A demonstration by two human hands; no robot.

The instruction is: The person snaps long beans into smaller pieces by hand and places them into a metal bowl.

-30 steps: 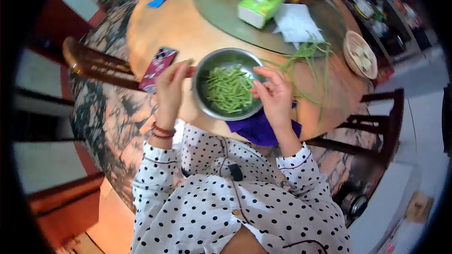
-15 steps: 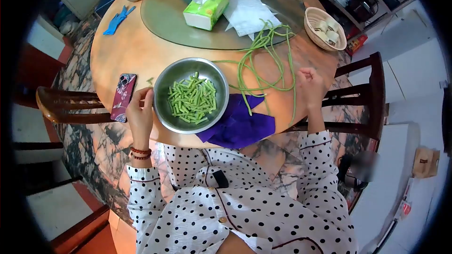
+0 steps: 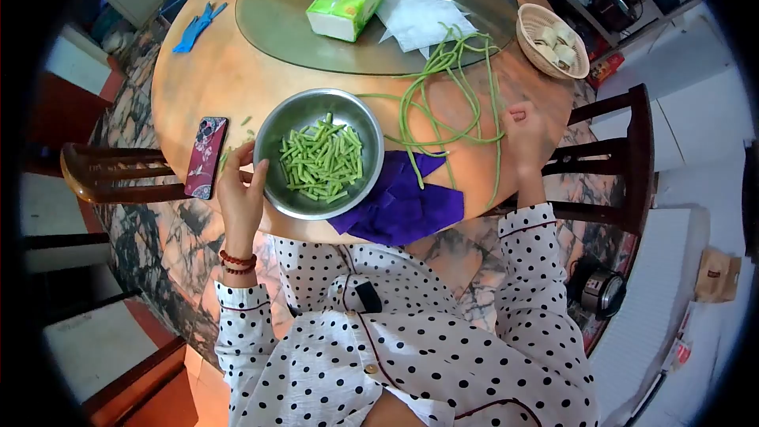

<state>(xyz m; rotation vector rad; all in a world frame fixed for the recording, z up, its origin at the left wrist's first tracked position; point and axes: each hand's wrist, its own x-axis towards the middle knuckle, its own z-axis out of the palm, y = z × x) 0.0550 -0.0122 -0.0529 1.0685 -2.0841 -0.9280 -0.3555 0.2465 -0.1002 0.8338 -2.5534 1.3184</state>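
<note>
A steel bowl (image 3: 273,115) holds many short green bean pieces (image 3: 322,160). My left hand (image 3: 241,190) is at its left rim, thumb on the edge and fingers along the outer side. Long green beans (image 3: 407,115) lie in loose loops to the right of the bowl. Just beyond them, my right hand (image 3: 523,138) is closed, fingers curled in; whether it holds anything is hidden. Under the bowl's right side a purple cloth (image 3: 411,205) is spread at the table's near edge. A few green bits lie left of the bowl.
On the round table (image 3: 198,87) are a patterned phone (image 3: 205,158), a blue glove (image 3: 198,29), a tissue pack (image 3: 345,12), white paper sheets (image 3: 423,16) and a basket of pale rolls (image 3: 545,20). Jars stand at the back. Wooden chairs (image 3: 118,174) flank the table.
The bowl has shifted slightly up and left, and its bean pieces lie differently. My left thumb now rests on its rim. More green bits show left of it. My right hand has moved slightly up.
</note>
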